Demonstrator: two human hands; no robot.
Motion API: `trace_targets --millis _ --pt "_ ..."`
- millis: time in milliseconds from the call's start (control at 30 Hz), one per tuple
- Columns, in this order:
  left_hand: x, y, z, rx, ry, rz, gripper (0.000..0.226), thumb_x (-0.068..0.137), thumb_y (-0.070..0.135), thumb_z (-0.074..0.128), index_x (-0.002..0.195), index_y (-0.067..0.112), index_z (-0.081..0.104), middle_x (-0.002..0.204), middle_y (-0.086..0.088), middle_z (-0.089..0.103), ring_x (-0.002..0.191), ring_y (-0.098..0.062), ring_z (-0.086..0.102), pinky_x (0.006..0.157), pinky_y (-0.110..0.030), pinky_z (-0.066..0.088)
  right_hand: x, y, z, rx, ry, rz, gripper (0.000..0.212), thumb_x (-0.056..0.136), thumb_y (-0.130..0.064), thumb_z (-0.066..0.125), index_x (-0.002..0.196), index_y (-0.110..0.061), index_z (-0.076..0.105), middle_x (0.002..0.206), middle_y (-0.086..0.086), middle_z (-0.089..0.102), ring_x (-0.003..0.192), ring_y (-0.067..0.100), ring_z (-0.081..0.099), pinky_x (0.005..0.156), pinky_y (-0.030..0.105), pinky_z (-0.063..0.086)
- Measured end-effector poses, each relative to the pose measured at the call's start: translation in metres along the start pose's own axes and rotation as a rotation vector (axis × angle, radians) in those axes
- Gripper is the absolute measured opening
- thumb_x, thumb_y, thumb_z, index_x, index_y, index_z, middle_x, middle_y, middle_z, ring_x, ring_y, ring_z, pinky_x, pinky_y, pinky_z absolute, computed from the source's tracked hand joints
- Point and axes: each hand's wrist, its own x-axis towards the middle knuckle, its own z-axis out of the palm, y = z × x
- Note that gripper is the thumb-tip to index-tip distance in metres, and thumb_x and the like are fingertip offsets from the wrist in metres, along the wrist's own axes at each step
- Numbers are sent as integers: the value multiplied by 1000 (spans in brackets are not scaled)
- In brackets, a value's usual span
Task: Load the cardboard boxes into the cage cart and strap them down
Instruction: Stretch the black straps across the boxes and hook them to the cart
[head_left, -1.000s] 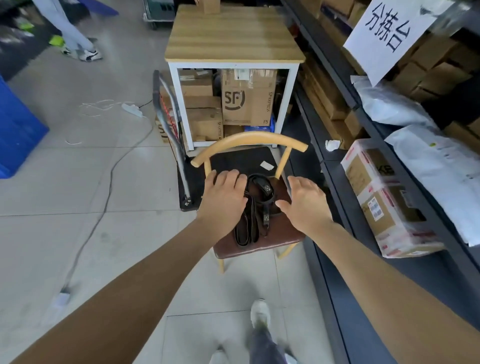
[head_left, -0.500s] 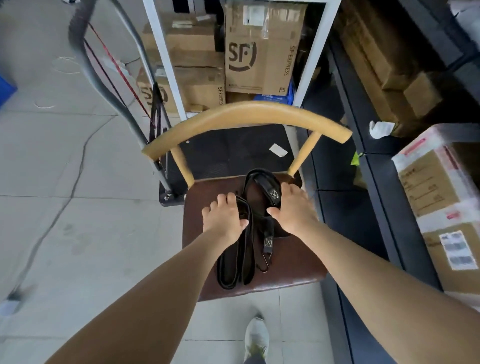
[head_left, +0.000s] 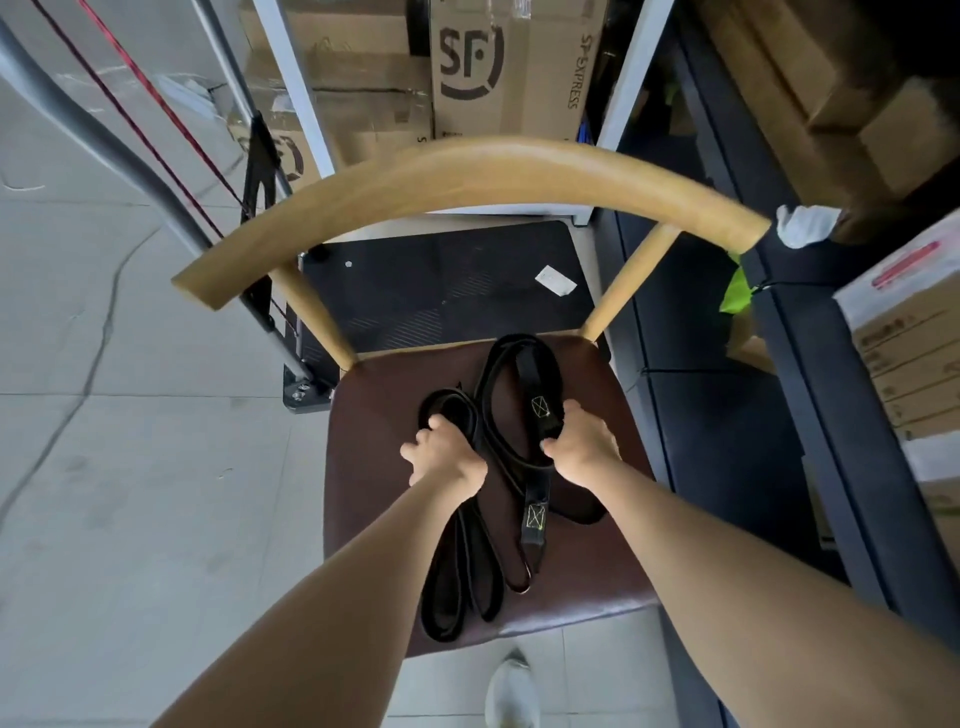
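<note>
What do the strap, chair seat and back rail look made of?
Strap: matte black woven webbing, judging by the stitched patches. Seat: dark brown leather or vinyl, slightly glossy. Back rail: light wood, or a wood-look finish, with faint grain.

Soft, even light is brightest on the pale floor (head_left: 130, 467) at left and dim in the shelving (head_left: 779, 415) at right, the black strap (head_left: 534, 540) loses detail, the chair (head_left: 374, 415) seat shows a faint sheen, the left hand (head_left: 447, 457) and right hand (head_left: 582, 447) look slightly blurred, and the edges bend with wide-angle distortion.
</note>
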Motion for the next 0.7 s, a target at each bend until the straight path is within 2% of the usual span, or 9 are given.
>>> trace_targets --millis 67,167,267,333,467,600,700 --pt "-2 -1 -2 -19 -8 7 53 85 0 55 133 0 35 136 -16 41 126 -34 35 92 -38 44 -9 2 0 84 6 -2 39 90 -16 55 128 -18 50 119 11 61 107 34 58 82 35 49" --pt "-14 -3 -12 -90 -39 15 41 84 3 55 124 2 46 130 -16 46 115 -35 49 92 -39 49 -27 -1 -9 186 29 16 38 90 -19 54 127 -20 55 119 9 62 107 33 59 82 34 49" --pt "-38 -3 -34 -153 -53 32 45 86 8 57 128 3 40 130 -17 39 107 -35 54 82 -34 48 -51 -8 -27 245 62 -12 34 91 -17 52 125 -17 56 117 12 63 104 33 60 80 35 49" --pt "-57 -1 -55 -174 -69 94 49 86 9 57 130 2 37 128 -19 47 108 -33 56 78 -33 46 -74 -15 -46 269 87 -52 29 91 -16 51 120 -14 57 114 14 63 100 34 60 79 35 49" --pt "-104 9 -100 -165 -68 242 47 88 8 57 129 -2 37 121 -19 54 107 -32 56 83 -36 46 -125 -35 -89 291 120 -93 25 93 -16 49 117 -12 55 108 14 63 91 36 66 80 44 56" --pt "-170 17 -154 -112 -63 432 35 88 3 51 121 -1 39 94 -12 51 79 -25 53 57 -29 39 -204 -55 -143 293 234 -136 22 95 -12 46 114 -8 55 98 15 63 85 35 65 75 43 56" --pt "-227 23 -192 -79 -21 585 36 89 2 50 122 0 38 105 -20 56 90 -34 60 50 -29 40 -274 -65 -181 285 366 -156 18 93 -13 47 109 -9 55 94 14 61 82 32 61 68 36 52"
